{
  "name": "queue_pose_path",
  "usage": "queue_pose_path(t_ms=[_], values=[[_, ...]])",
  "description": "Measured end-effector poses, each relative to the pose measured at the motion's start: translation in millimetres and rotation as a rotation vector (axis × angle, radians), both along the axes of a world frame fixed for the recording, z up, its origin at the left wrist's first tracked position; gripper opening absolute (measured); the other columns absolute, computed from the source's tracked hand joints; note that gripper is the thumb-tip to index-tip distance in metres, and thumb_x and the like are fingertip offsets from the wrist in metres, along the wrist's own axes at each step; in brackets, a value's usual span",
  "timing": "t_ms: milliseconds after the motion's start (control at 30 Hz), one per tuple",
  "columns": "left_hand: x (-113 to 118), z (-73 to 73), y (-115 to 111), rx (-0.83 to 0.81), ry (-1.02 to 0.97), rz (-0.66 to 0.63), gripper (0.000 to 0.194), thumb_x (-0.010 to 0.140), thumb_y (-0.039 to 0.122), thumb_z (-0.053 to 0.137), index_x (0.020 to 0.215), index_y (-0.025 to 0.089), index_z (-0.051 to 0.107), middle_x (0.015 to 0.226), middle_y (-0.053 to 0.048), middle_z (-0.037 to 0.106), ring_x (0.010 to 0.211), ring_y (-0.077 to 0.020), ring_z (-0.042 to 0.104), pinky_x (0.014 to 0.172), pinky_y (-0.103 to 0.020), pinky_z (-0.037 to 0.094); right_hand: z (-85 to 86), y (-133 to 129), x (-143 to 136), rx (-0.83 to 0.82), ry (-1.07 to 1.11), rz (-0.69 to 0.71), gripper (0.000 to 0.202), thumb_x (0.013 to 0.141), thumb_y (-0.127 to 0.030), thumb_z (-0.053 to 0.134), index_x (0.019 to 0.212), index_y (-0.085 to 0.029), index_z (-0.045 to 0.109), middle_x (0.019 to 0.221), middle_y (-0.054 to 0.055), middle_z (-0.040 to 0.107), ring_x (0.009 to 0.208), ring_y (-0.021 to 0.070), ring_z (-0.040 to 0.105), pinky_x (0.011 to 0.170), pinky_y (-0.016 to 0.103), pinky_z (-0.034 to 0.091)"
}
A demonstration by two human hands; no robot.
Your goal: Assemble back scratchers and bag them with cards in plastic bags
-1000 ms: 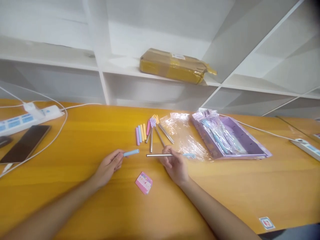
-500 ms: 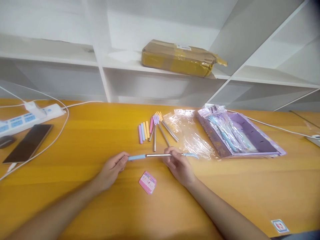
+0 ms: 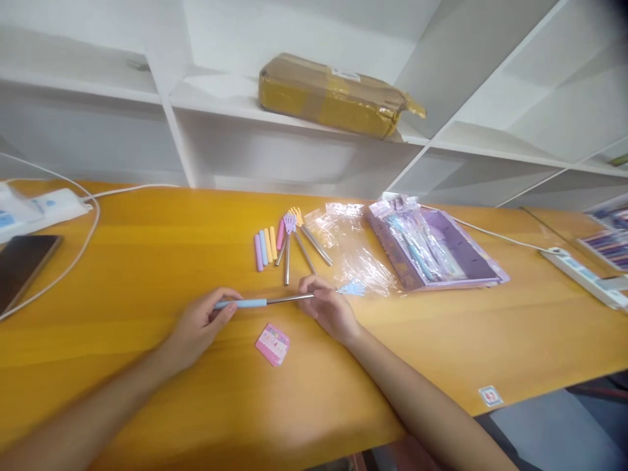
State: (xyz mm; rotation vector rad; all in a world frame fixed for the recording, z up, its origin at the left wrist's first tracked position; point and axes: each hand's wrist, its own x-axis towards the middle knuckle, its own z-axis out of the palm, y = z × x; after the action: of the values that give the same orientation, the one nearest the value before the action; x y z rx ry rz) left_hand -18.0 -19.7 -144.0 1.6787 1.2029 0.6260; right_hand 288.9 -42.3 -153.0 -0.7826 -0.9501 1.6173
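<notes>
My left hand (image 3: 203,324) is closed on the blue sleeve of a thin metal stick (image 3: 251,303), which lies level across both hands. My right hand (image 3: 330,309) pinches the rod close to its blue hand-shaped head (image 3: 352,288). Beyond the hands are loose purple, blue and yellow sleeves (image 3: 265,246) and several metal rods, some with a purple hand-shaped head (image 3: 290,224) or a yellow one (image 3: 296,216). A pink card (image 3: 273,344) lies on the table nearer to me, between my forearms.
Clear plastic wrappers (image 3: 360,258) lie beside a purple box (image 3: 483,265) holding packaged sticks. At left are a phone (image 3: 24,265), a cable and a power strip (image 3: 53,204); another strip (image 3: 583,275) is at right. A taped carton (image 3: 331,95) sits on the shelf.
The view has shifted to the right. The blue sleeve now reaches further into my left hand, with its end near the palm, and the blue head shows more broadly. Both hands keep their hold.
</notes>
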Motion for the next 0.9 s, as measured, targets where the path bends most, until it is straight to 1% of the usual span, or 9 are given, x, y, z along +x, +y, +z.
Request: queue_pose_path(t_ms=[67, 167, 300, 367, 433, 567, 633, 733, 900], values=[[0.0, -2.0, 0.6, -0.01, 0.0, -0.005, 0.035, 0.098, 0.057, 0.062, 0.112, 0.025, 0.068, 0.075, 0.004, 0.05, 0.065, -0.0153, 0.042, 0.06, -0.026, 0.033, -0.2, 0.3, 0.9, -0.009, -0.024, -0.006, 0.019, 0.091, -0.04, 0.066, 0.097, -0.021, 0.068, 0.062, -0.005, 0.049, 0.051, 0.0119, 0.038, 0.058, 0.03, 0.026], [-0.7, -7.6, 0.9, -0.017, -0.014, -0.017, 0.036, 0.095, 0.056, 0.067, 0.116, 0.026, 0.067, 0.073, 0.005, 0.044, 0.066, -0.0155, 0.041, 0.062, -0.025, 0.035, 0.0, -0.5, 2.2, -0.02, -0.067, -0.026, 0.025, 0.092, -0.046, 0.069, 0.098, -0.022, 0.066, 0.063, -0.005, 0.053, 0.05, 0.0117, 0.038, 0.057, 0.029, 0.025], [-1.9, -11.0, 0.1, -0.033, -0.017, -0.032, 0.033, 0.097, 0.052, 0.066, 0.119, 0.027, 0.066, 0.078, 0.005, 0.049, 0.069, -0.0153, 0.043, 0.064, -0.025, 0.036, 1.1, -1.7, 1.7, -0.033, -0.055, -0.028, 0.026, 0.09, -0.047, 0.072, 0.096, -0.022, 0.068, 0.072, -0.002, 0.061, 0.05, 0.0108, 0.04, 0.056, 0.029, 0.025], [-1.8, -10.5, -0.5, -0.024, -0.025, -0.046, 0.031, 0.097, 0.049, 0.066, 0.118, 0.027, 0.067, 0.079, 0.005, 0.051, 0.068, -0.015, 0.043, 0.063, -0.025, 0.036, 1.9, -2.6, 0.8, -0.026, -0.045, -0.031, 0.025, 0.09, -0.046, 0.072, 0.094, -0.022, 0.069, 0.073, -0.002, 0.061, 0.051, 0.0115, 0.042, 0.056, 0.029, 0.027], [-1.5, -9.3, -1.1, 0.005, -0.032, -0.068, 0.028, 0.097, 0.046, 0.066, 0.117, 0.026, 0.068, 0.08, 0.004, 0.052, 0.067, -0.0143, 0.042, 0.062, -0.025, 0.035, 2.6, -3.6, 0.2, -0.009, -0.045, -0.033, 0.024, 0.091, -0.046, 0.07, 0.093, -0.022, 0.068, 0.069, -0.002, 0.058, 0.051, 0.0127, 0.043, 0.057, 0.03, 0.029], [-1.7, -7.2, -1.6, 0.022, -0.038, -0.107, 0.027, 0.098, 0.044, 0.066, 0.117, 0.026, 0.07, 0.08, 0.004, 0.05, 0.066, -0.0137, 0.042, 0.062, -0.025, 0.035, 2.6, -5.0, 0.2, 0.024, -0.062, -0.005, 0.024, 0.095, -0.046, 0.066, 0.095, -0.022, 0.067, 0.064, -0.003, 0.052, 0.051, 0.0133, 0.044, 0.058, 0.03, 0.031], [-1.9, -6.5, -1.8, 0.02, -0.035, -0.109, 0.027, 0.097, 0.043, 0.066, 0.117, 0.026, 0.07, 0.079, 0.004, 0.05, 0.066, -0.0138, 0.042, 0.062, -0.025, 0.035, 1.9, -5.7, 0.2, 0.036, -0.067, -0.004, 0.024, 0.095, -0.046, 0.067, 0.095, -0.022, 0.066, 0.066, -0.003, 0.054, 0.051, 0.0132, 0.045, 0.058, 0.03, 0.031], [-1.6, -5.0, -1.9, 0.011, -0.033, -0.117, 0.028, 0.097, 0.044, 0.065, 0.117, 0.025, 0.071, 0.081, 0.004, 0.053, 0.066, -0.0137, 0.043, 0.062, -0.026, 0.035, 1.0, -7.9, -0.6, 0.057, -0.062, -0.022, 0.026, 0.095, -0.048, 0.068, 0.096, -0.022, 0.066, 0.069, -0.002, 0.057, 0.051, 0.0133, 0.048, 0.058, 0.03, 0.032], [-0.1, -1.2, -0.2, -0.021, -0.055, -0.114, 0.031, 0.099, 0.05, 0.062, 0.11, 0.023, 0.073, 0.085, 0.001, 0.06, 0.069, -0.0147, 0.046, 0.065, -0.026, 0.037, 2.9, -10.8, -1.0, 0.072, -0.105, -0.008, 0.032, 0.095, -0.055, 0.071, 0.096, -0.024, 0.065, 0.075, -0.001, 0.059, 0.054, 0.0142, 0.051, 0.059, 0.031, 0.037]])
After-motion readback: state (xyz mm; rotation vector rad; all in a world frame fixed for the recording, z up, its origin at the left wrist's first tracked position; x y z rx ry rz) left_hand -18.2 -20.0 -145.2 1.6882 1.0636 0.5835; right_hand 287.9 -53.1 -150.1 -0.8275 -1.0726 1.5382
